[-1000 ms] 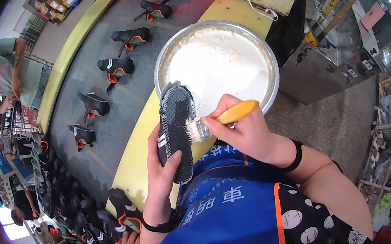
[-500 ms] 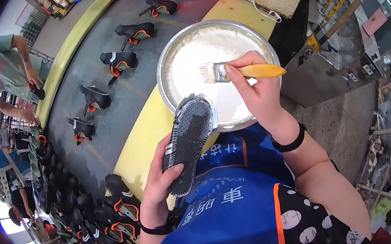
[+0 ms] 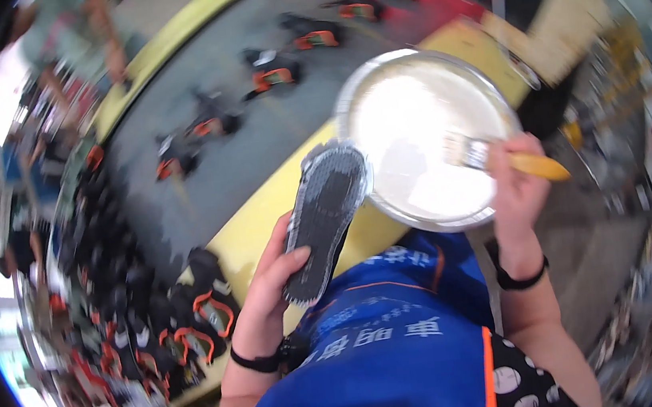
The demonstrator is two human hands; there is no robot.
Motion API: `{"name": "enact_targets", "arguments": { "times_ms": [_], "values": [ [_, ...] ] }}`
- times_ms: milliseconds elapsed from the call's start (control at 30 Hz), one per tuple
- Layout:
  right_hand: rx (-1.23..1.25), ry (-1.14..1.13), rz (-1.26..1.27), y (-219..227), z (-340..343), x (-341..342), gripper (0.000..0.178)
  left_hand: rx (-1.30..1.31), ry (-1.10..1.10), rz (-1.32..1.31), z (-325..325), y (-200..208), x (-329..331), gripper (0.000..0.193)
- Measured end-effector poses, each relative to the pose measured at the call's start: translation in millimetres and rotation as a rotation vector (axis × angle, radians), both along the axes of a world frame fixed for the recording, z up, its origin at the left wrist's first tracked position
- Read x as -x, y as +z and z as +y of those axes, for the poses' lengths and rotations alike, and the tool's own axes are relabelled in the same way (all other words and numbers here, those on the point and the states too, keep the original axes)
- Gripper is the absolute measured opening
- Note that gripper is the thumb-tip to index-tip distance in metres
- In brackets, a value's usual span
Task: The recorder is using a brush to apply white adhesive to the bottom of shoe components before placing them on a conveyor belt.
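Observation:
My left hand (image 3: 266, 281) grips a black shoe upper (image 3: 328, 203) with its sole side turned up, thumb pressed on the bottom near one end. Pale stitching runs round its edge, and its far end overlaps the left rim of a metal basin (image 3: 344, 125). White liquid (image 3: 406, 134) fills much of that basin. In my right hand (image 3: 519, 193), closed round it, is a flat brush (image 3: 540, 166) with a yellow handle and metal band. Its pale bristles point left over the liquid; blur hides whether they touch it.
Several black shoe uppers with orange trim (image 3: 272, 73) stand spaced along a grey conveyor belt (image 3: 244, 152) with yellow edges. A pile of similar uppers (image 3: 117, 308) lies at the left. Beyond the belt stands another person (image 3: 75, 47). Cluttered racks (image 3: 636, 313) line the right.
The whole view has shifted and blurred. Against the basin, the brush has moved toward the right side and the shoe upper slightly left. Both hands keep their hold.

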State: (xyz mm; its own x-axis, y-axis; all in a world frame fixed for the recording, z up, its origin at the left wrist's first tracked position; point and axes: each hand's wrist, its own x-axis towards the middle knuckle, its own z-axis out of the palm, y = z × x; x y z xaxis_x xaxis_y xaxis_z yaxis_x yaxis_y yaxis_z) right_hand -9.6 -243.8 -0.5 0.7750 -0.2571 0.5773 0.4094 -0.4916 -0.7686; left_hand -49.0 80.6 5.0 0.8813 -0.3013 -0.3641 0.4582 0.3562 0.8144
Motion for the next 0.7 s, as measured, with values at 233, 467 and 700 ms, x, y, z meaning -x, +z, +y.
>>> {"name": "enact_targets", "arguments": {
  "times_ms": [233,467,700],
  "values": [
    [-0.166,-0.077,0.191,-46,-17,1,0.010,-0.442,0.670,-0.044,91,-66,22,0.066],
    [-0.016,-0.213,0.046,-85,-49,10,0.023,-1.171,0.447,0.002,94,-106,54,0.075],
    [-0.118,0.080,0.011,-105,-54,-7,0.024,-1.446,0.429,0.027,83,-94,76,0.087]
  ]
}}
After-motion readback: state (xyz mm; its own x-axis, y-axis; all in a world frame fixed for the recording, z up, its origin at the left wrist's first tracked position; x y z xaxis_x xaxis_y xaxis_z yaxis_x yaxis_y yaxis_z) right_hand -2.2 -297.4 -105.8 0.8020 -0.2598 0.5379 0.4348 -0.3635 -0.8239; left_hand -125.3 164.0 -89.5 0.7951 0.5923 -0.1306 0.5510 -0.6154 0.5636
